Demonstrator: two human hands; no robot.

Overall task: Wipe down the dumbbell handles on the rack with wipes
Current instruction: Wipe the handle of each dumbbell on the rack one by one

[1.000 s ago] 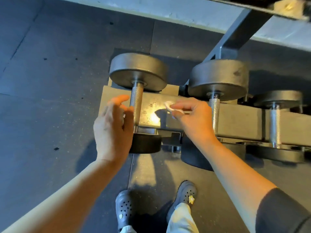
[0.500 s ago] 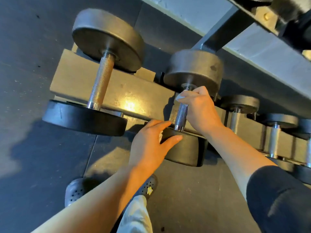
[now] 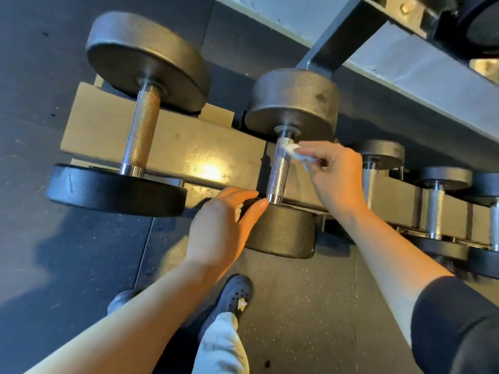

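Several dumbbells rest across the low rack rail. My right hand pinches a small white wipe against the upper part of the second dumbbell's knurled handle. My left hand rests on that dumbbell's near black head, fingers spread, with a bit of white showing under the palm. The largest dumbbell's handle stands untouched at the left.
Smaller dumbbells continue along the rail to the right. A rack upright and an upper shelf hang over the far side. My shoes stand on the dark rubber floor below.
My right hand has shifted from gripping the second handle to its right side, the wipe now showing at its fingertips. My left hand stays on the near head. The view has moved closer.
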